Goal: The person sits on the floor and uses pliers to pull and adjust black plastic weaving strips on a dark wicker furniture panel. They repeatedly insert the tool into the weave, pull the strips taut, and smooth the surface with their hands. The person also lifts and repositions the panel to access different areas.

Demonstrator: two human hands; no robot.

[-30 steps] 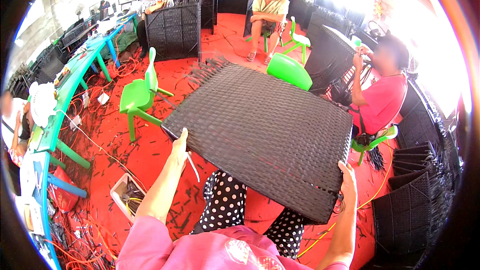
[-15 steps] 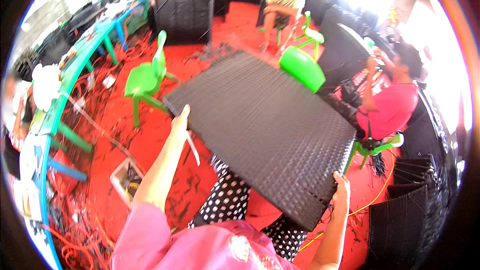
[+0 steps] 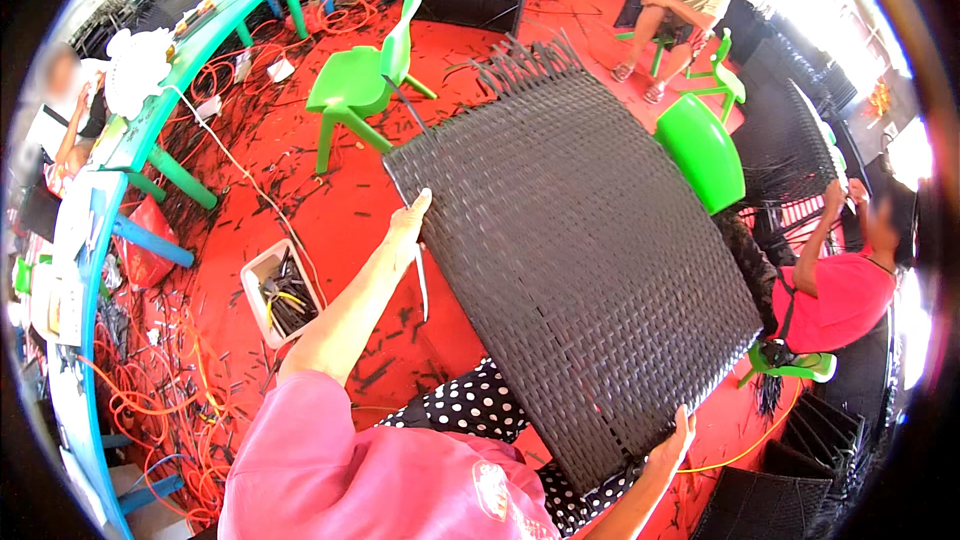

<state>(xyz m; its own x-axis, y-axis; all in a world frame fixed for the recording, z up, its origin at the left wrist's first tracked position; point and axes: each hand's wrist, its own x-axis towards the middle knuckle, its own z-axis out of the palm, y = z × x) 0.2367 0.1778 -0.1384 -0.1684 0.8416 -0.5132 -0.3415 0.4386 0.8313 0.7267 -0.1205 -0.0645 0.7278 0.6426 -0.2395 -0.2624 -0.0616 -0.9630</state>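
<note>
A large black woven panel (image 3: 580, 250) slants across the space before my body, its near end over my knees. Loose strips (image 3: 535, 62) fray out along its far edge. My left hand (image 3: 408, 220) grips the left long edge, thumb on top and fingers hidden underneath. Below that hand, a thin pale strip or tool (image 3: 422, 285) hangs down; I cannot tell which it is. At the panel's near right corner my right hand (image 3: 672, 445) holds the edge, with its fingers partly hidden by the rim.
Green chairs (image 3: 350, 80) (image 3: 703, 152) stand beyond the panel on both sides. A white bin (image 3: 262, 290) of black strips sits left on the red floor. Long tables (image 3: 160, 120) and tangled orange hoses (image 3: 150, 395) line the left. Co-workers sit at right (image 3: 835, 290) and far (image 3: 685, 0).
The panel has tilted up and turned, so its frayed far edge now shows. Both hands keep their hold. The view has swung left, shifting the room to the right.
</note>
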